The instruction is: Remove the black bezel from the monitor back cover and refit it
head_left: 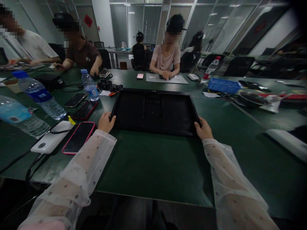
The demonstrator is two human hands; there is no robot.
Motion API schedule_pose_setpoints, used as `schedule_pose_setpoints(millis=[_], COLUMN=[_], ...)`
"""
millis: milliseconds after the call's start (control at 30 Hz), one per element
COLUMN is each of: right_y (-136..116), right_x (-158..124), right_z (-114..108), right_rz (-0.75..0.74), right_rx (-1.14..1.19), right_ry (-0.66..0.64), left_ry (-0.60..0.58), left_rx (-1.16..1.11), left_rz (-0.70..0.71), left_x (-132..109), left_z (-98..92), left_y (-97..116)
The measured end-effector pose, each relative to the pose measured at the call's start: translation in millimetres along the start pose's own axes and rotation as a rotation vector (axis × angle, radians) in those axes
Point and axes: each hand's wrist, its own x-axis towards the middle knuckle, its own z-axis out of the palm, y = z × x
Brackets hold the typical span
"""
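A wide black rectangular panel with a raised rim, like a shallow tray or a monitor's back shell, is held between my two hands at the green table. A slot-like shape with two thin upright lines marks its middle. My left hand grips the panel's left edge, thumb on the near face and the other fingers mostly hidden. On the opposite side my right hand clasps the right edge near its lower corner, thumb in front. Whether the panel's far edge touches the table I cannot tell.
On my left stand water bottles, a pink-edged phone and a white power bank with cables. At the right are a blue basket and a dark pan. A person works across the green table.
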Motion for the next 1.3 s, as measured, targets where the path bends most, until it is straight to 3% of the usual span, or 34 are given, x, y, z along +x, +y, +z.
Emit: schedule_pose_setpoints(millis=[467,800,967,1167,1300], right_y=[8,-16,-13,-16,-11], right_x=[3,-3,-3,-5,-3], right_z=[3,-2,-2,-4,-2], right_rz=[-0.018,0.003,0.03,0.033,0.021], right_rx=[-0.016,-0.014,-0.001,0.021,0.04], right_ry=[0.032,0.005,0.02,0.005,0.019], left_ry=[-0.071,-0.102,0.132,0.042,0.133], left_rx=[0.008,0.022,0.0,-0.024,-0.103], left_rz=[0.04,0.034,0.157,0.34,0.348], left_x=[1,6,0,-10,-4], left_z=[-1.5,2.7,10.0,15.7,14.1], left_y=[-5,-13,-9,-2,-4])
